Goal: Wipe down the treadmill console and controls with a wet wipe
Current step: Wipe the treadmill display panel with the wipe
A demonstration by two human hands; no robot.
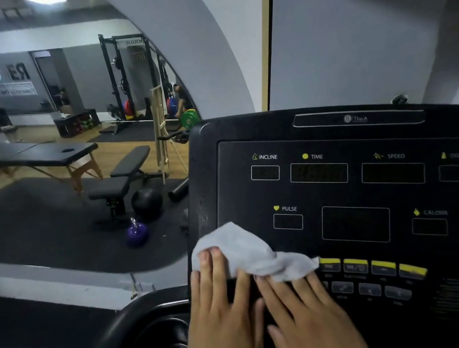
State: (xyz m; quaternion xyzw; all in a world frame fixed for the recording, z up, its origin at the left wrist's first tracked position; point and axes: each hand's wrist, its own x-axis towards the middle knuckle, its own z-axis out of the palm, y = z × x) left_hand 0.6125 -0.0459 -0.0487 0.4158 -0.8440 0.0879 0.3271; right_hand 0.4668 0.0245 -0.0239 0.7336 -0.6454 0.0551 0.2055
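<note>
The black treadmill console (349, 140) fills the right half of the view, its dark display windows labelled INCLINE, TIME, SPEED and PULSE. A crumpled white wet wipe (247, 251) lies on the console's lower left corner. My left hand (222, 306) lies flat with straight fingers, the fingertips pressing the wipe's left part. My right hand (304, 310) lies flat beside it, its fingertips on the wipe's right end. Just right of the wipe runs a row of yellow buttons (375, 267), with grey buttons (369, 289) below.
A curved black handrail (120, 328) runs from the console's lower left. To the left, a mirror shows a massage table (30, 156), a weight bench (123, 176), a black ball (147, 202), a purple kettlebell (136, 232) and a squat rack (133, 75) with a person bending nearby.
</note>
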